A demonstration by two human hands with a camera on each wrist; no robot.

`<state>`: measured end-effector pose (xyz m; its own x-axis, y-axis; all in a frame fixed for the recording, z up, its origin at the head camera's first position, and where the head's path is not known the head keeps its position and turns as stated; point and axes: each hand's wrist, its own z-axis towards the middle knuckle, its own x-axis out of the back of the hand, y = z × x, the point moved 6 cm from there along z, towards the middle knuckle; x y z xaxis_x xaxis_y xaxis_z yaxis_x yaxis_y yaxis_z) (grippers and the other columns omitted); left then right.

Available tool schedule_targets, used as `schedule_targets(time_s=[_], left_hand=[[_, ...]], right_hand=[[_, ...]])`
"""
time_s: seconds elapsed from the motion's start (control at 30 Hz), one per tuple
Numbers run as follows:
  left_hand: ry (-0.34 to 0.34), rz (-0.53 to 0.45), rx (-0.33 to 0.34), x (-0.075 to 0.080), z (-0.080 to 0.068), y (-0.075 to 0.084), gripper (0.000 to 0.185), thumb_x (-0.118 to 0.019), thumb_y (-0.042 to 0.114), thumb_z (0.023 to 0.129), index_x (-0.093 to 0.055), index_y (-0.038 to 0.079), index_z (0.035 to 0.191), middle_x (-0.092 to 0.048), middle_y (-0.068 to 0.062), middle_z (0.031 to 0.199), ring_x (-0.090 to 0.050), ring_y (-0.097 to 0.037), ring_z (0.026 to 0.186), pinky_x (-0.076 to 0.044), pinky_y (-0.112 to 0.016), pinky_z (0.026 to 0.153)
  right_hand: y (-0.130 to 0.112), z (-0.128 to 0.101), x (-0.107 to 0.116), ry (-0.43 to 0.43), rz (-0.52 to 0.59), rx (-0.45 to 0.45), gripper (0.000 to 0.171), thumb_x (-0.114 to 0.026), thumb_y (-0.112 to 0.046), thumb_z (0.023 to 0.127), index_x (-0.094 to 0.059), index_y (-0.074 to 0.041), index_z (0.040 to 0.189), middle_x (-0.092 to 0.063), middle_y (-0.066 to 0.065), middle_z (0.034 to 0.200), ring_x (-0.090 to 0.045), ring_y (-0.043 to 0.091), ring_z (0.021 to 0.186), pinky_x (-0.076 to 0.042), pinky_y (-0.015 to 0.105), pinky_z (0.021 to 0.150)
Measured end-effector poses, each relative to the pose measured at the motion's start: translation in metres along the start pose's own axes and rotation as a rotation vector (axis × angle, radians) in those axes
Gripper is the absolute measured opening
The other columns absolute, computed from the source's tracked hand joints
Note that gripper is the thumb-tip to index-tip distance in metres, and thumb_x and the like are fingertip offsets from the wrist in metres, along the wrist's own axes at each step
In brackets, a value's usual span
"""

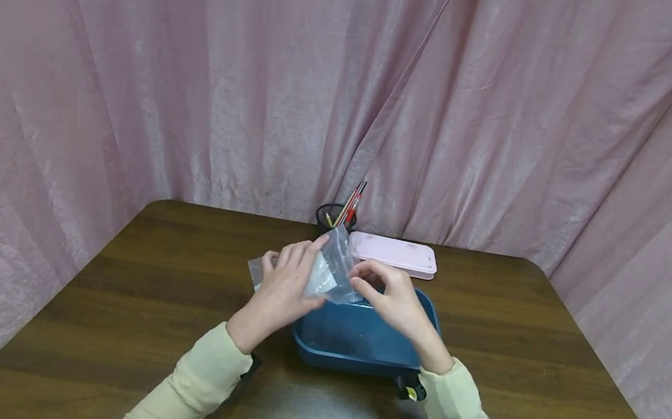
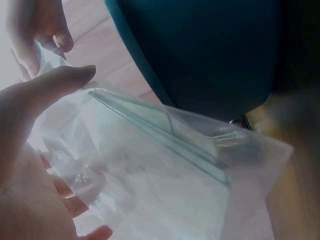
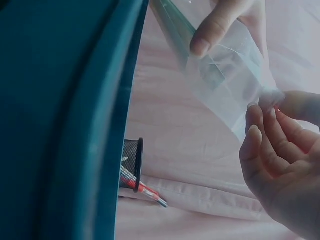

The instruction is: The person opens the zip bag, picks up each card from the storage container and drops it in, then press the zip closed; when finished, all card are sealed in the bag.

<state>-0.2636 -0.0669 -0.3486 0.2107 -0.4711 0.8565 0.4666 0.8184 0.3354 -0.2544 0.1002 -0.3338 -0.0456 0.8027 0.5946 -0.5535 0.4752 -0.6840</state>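
A clear plastic zip bag (image 1: 342, 258) is held up above the near-left part of a blue bin (image 1: 354, 365). Something flat and pale (image 1: 322, 277) shows through the film; its kind cannot be told. My left hand (image 1: 283, 286) grips the bag, thumb on one face and fingers spread behind the other. With thumb and fingertips, my right hand (image 3: 285, 155) pinches a corner of the bag (image 3: 225, 75). In the left wrist view, pale-green edges run along the flat contents (image 2: 165, 145) inside the bag.
Behind the bin lies a pink pencil case (image 1: 394, 252). Left of it stands a black mesh pen cup (image 1: 325, 214) with pencils. Everything rests on a dark wooden table (image 1: 170, 308), and pink curtains (image 1: 263, 87) hang round its back and sides.
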Motion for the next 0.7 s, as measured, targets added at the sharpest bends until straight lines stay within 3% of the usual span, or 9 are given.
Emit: schedule_targets(time_s=[0.47,0.6,0.7], left_hand=[[0.037,-0.014,-0.027,-0.001,0.002,0.006,0.101,-0.086,0.035,0.071,-0.024,0.018,0.15,-0.045,-0.012,0.137,-0.041,-0.031,0.126,-0.025,-0.06,0.1],[0.044,0.012,-0.036,0.003,0.007,0.007,0.103,-0.086,0.035,0.071,-0.023,0.018,0.15,-0.045,-0.012,0.137,-0.041,-0.031,0.126,-0.025,-0.061,0.1],[0.057,0.042,-0.046,0.008,0.011,0.01,0.103,-0.085,0.035,0.072,-0.021,0.018,0.151,-0.045,-0.011,0.137,-0.041,-0.031,0.126,-0.026,-0.06,0.1]], right_hand=[[-0.005,0.0,0.019,0.073,-0.051,0.057,0.005,-0.069,-0.011,0.088,-0.07,-0.009,0.092,-0.063,0.003,0.081,-0.053,0.009,0.071,-0.046,0.021,0.066],[-0.004,0.0,0.017,-0.02,-0.082,0.047,0.007,-0.069,-0.016,0.089,-0.069,-0.011,0.094,-0.055,0.001,0.076,-0.048,0.008,0.068,-0.041,0.021,0.062],[-0.003,0.0,0.017,-0.093,-0.084,0.032,0.009,-0.068,-0.017,0.09,-0.068,-0.011,0.097,-0.062,0.0,0.079,-0.053,0.008,0.07,-0.044,0.021,0.064]])
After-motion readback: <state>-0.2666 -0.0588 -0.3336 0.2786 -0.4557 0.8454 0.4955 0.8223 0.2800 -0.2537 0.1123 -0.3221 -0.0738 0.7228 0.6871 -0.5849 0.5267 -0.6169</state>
